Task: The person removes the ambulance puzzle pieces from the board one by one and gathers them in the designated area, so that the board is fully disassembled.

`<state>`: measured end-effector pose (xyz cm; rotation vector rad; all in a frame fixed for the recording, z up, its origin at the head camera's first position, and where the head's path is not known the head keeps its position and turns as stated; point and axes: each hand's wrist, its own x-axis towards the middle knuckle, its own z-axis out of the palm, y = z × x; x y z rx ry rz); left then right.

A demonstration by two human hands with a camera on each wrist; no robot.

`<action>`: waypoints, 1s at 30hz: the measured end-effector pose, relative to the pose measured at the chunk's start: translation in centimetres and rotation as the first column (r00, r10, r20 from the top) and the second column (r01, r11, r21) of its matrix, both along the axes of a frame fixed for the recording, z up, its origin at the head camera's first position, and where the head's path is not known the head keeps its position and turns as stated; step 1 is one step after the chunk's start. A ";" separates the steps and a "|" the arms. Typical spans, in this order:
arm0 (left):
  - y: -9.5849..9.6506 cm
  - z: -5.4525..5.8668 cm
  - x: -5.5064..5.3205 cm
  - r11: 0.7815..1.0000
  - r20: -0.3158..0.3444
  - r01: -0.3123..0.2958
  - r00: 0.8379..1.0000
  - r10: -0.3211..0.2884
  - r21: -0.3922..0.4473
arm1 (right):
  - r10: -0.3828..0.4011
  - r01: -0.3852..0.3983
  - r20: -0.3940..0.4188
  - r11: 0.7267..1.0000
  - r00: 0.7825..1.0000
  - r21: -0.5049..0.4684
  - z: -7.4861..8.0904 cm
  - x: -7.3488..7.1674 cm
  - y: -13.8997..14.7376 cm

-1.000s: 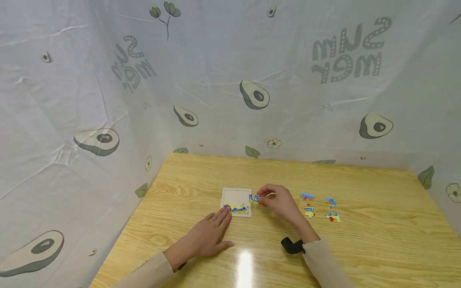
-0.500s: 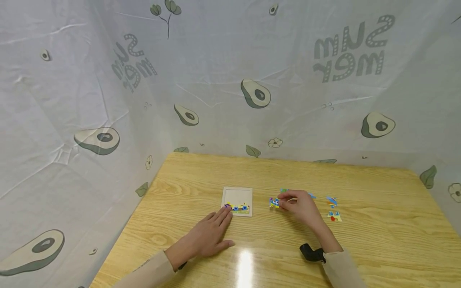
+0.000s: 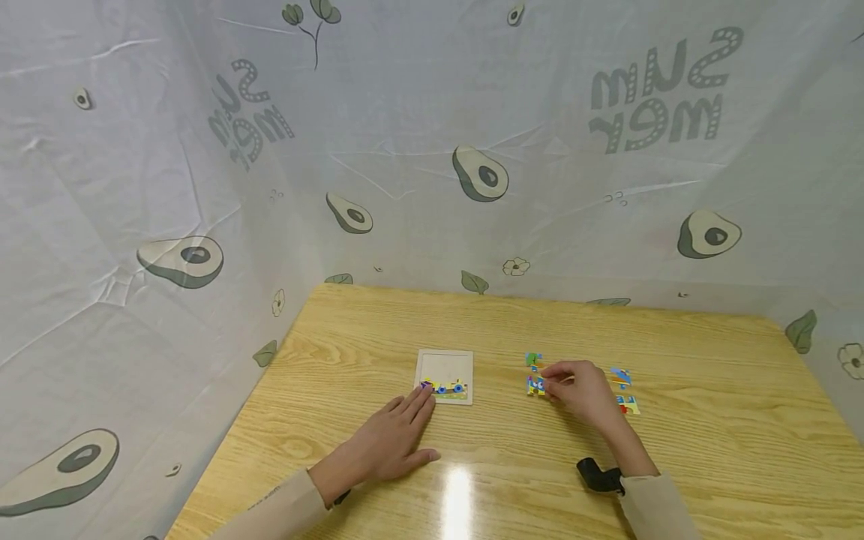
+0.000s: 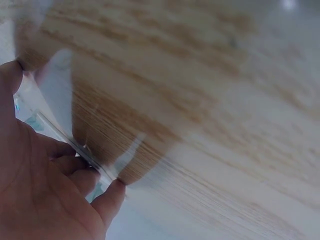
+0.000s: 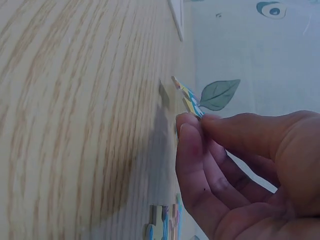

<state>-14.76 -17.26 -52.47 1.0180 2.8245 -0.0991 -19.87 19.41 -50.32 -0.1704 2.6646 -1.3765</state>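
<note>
On my feed the puzzle piece (image 3: 535, 386) is held just above the wooden table (image 3: 499, 450), to the right of the puzzle board (image 3: 445, 366), pinched between thumb and fingers of the right hand (image 3: 579, 391), with a green-and-blue piece (image 3: 533, 358) just beyond it. That hand blocks my head view of some tabletop and partly hides a yellow-and-red piece (image 3: 631, 406), near which lies an orange-and-blue piece (image 3: 621, 376). The left hand (image 3: 394, 442) lies fingers straight, thumb spread, its fingertips covering the board's near left corner.
</note>
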 end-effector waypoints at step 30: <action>0.0 -0.1 0.0 1.000 0.004 -0.008 1.000 0.008 -0.005 | 0.026 0.000 -0.084 0.955 0.996 0.296 0.0 -0.5 -1.2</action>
